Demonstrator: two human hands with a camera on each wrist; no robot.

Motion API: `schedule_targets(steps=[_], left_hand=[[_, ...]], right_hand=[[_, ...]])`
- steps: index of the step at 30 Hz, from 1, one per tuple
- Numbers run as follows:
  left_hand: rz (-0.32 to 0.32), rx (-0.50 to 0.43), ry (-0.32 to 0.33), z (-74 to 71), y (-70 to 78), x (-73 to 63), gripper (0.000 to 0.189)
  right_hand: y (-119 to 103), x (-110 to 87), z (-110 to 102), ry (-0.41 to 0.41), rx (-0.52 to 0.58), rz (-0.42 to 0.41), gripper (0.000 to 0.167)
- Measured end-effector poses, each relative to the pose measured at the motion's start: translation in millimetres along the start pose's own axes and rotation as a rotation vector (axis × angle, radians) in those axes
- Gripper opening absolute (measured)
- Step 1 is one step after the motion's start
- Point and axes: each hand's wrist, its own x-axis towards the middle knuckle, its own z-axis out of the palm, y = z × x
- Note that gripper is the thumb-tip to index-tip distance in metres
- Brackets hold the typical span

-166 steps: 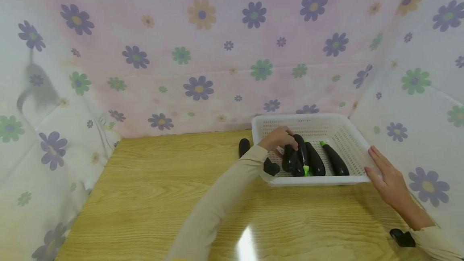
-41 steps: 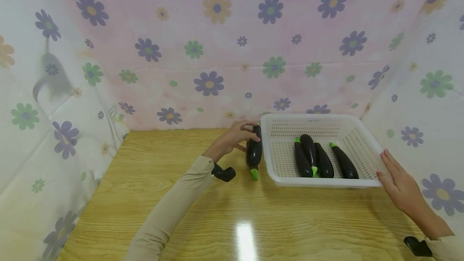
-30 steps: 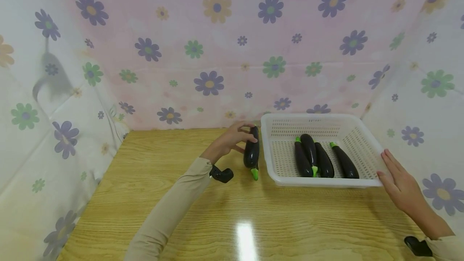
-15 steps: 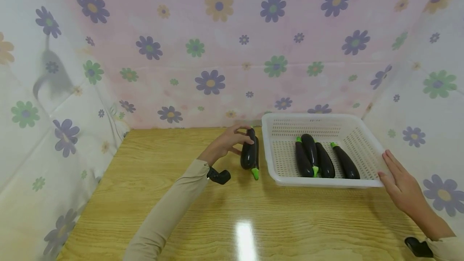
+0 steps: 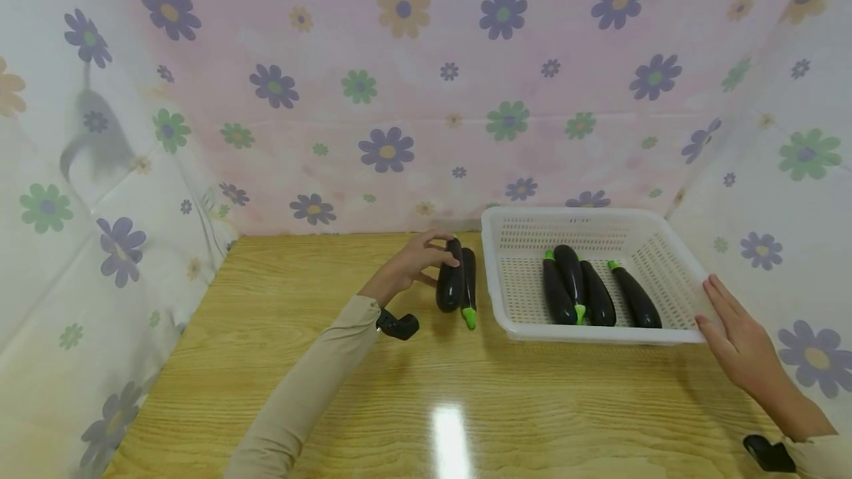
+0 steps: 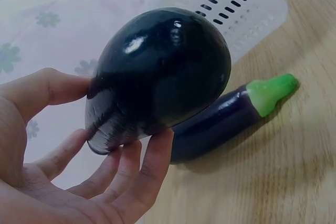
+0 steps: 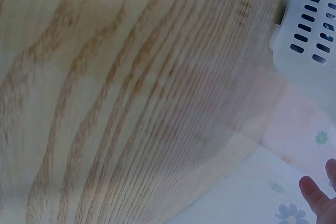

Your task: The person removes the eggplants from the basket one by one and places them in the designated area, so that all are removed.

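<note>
With my left hand (image 5: pixel 409 266) I grasp a dark eggplant (image 5: pixel 450 285) to the left of the white basket (image 5: pixel 599 334), thumb and fingers parted just as wide as its body (the fingertips press its glossy skin), while a second eggplant (image 5: pixel 469 279) lies between it and the basket. At the basket's right rim, my right hand (image 5: pixel 740 342) lies with straight, loose fingers, thumb apart from them and at the near corner.

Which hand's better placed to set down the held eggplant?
Left, I'd say: the left hand grips the eggplant over the table, while the right hand is at the right end of the basket.
</note>
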Motion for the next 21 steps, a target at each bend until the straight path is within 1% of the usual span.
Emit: schedule_targets(steps=[7,12,18,21], left_hand=[[-0.016,-0.013,0.014,-2.7,-5.5,2.8,0.058],[-0.032,-0.023,0.037,-5.4,-12.9,6.9,0.059],[-0.068,-0.042,0.076,-9.3,-21.3,9.6,0.056],[-0.077,-0.034,0.085,-11.5,-25.4,10.2,0.056]], right_hand=[[1,-0.1,0,0.000,0.008,0.003,0.058],[2,0.0,0,-0.001,0.013,0.004,0.058],[2,0.6,0,-0.013,0.012,0.034,0.059],[2,0.8,0,-0.010,0.014,0.028,0.059]])
